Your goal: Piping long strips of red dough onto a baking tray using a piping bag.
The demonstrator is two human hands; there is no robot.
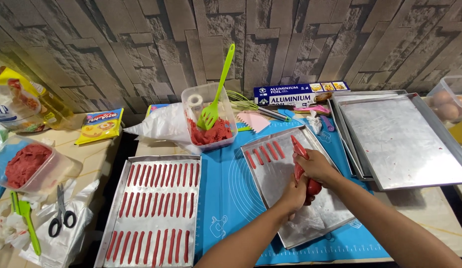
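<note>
A grey stone-pattern wall backs a worktop [429, 208] spread with a blue baking mat [226, 193], where both hands squeeze a piping bag over a tray.

The right hand [315, 166] is closed round the upper part of the red-filled piping bag [299, 149], its tip pointing away from the person; the left hand [294, 196] is closed round the bag's lower bulge, just behind the right; under both lies a metal tray [275, 178] with five short red strips [264, 153] near its far corner; well to the left of the hands a second tray [151, 211] is filled with rows of red strips; beyond the hands stands a clear tub [211, 119] of red dough with a green spatula [216, 94]; to their right lie empty metal trays [404, 141]; far left, scissors [61, 211].
</note>
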